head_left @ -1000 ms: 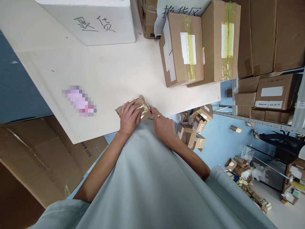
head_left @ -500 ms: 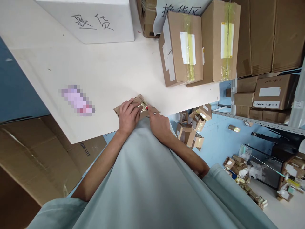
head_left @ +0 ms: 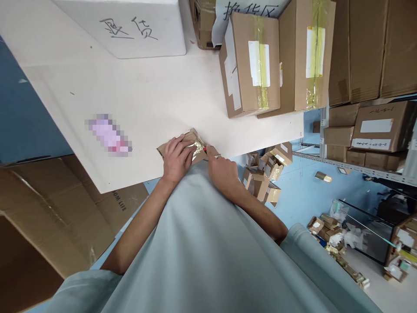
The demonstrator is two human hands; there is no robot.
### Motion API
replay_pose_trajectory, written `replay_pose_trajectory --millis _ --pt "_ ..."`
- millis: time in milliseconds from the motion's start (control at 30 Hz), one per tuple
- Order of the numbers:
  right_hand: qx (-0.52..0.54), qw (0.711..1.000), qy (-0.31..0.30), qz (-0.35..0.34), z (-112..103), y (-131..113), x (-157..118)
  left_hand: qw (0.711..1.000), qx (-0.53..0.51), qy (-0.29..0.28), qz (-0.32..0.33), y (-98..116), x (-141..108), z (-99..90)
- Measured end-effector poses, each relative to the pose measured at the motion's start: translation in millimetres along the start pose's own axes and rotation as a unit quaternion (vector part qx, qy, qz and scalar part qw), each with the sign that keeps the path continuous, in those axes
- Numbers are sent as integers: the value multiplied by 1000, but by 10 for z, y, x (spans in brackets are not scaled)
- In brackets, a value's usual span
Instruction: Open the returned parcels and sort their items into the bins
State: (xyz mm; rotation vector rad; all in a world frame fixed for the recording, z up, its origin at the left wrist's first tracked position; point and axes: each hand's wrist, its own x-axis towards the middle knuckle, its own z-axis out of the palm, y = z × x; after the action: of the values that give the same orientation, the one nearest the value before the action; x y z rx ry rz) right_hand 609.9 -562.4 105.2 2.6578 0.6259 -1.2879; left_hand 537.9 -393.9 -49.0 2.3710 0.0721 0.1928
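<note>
A small cardboard box (head_left: 193, 135) with shiny tape lies at the table's near edge, against my shirt. My left hand (head_left: 177, 158) lies over its left part with the fingers spread, pressing on the cardboard. At the right end of the box, my right hand (head_left: 221, 167) is closed around a small red tool (head_left: 205, 149), of which only a bit shows; it touches the taped side. A blurred pink and purple item (head_left: 109, 134) rests on the white table (head_left: 156, 95) to the left.
A white box (head_left: 130, 32) with handwriting stands at the back left. Taped cartons (head_left: 254, 65) stand at the back right. Opened boxes (head_left: 260, 182) lie on the blue floor to the right, near shelves (head_left: 358, 165). Large cardboard (head_left: 65, 217) fills the lower left.
My right hand and the red tool have shifted slightly right, away from my left hand, and more of the shiny tape shows between them. The whole view has shifted a little.
</note>
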Motion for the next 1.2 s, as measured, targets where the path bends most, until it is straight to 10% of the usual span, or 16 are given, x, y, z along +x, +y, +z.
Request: replay_pose_trajectory --millis 500,867,1067,1200 --pt "10 1000 20 -3 -32 -101 228 1000 8 -4 -6 -26 30 12" --pt "316 942 9 -117 -23 776 450 1000 -20 -4 15 -53 -88 -79" --pt "329 933 96 -111 35 892 418 1000 -13 16 -20 -198 -401 -190" --pt "215 963 161 -34 290 1011 902 997 13 32 -63 -360 -700 -302"
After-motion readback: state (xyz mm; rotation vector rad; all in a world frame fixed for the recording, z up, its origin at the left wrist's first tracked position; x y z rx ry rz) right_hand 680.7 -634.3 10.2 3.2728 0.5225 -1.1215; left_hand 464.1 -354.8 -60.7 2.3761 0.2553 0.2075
